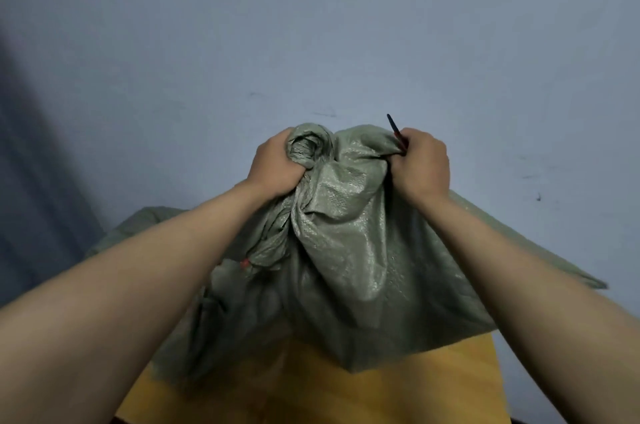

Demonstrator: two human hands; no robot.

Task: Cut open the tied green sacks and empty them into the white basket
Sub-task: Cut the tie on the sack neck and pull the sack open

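Both hands clutch the green sack (339, 250) from above: left hand (277, 167) fisted round its twisted neck, right hand (420, 164) pinching a corner and a thin tool (394, 129).

Green sack (346, 250) in both fists

scuffed pale blue-grey wall (311, 25) behind a yellow wooden table (433, 385)
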